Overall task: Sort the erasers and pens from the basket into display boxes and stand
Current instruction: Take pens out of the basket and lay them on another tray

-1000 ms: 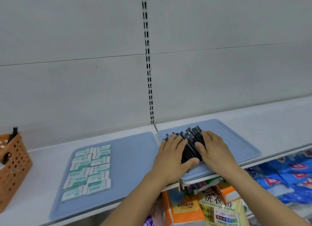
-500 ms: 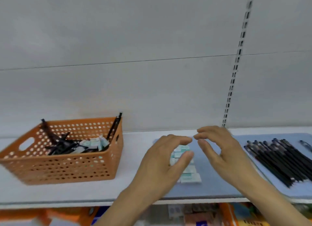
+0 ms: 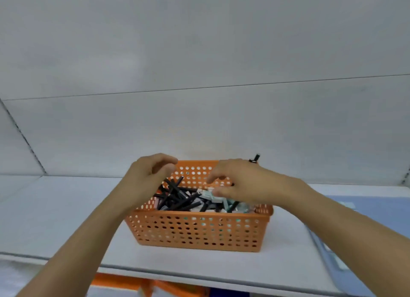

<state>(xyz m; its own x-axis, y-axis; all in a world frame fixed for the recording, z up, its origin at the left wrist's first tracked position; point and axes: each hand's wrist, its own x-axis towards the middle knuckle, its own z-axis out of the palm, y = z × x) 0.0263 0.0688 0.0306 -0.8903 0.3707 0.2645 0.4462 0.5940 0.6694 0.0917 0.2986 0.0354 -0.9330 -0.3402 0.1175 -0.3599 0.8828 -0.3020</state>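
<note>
On a white shelf (image 3: 66,208): orange perforated basket (image 3: 197,230), centre. At 3 o'clock, blue tray (image 3: 377,210), partly cut off. Within the basket: black pens (image 3: 177,197) and pale erasers (image 3: 208,194), jumbled. Left hand (image 3: 148,177) hovers loosely curled, holding nothing; right hand (image 3: 241,181) pinches an eraser.

I see the basket (image 3: 197,230) as orange plastic, its walls perforated with round holes and faintly glossy. The pens (image 3: 177,197) inside look like black plastic with a dull sheen. The erasers (image 3: 209,194) look paper-sleeved, pale green and white. The shelf (image 3: 55,212) reads to me as smooth, matt white. The blue mat (image 3: 377,214) looks smooth, matt plastic.
</note>
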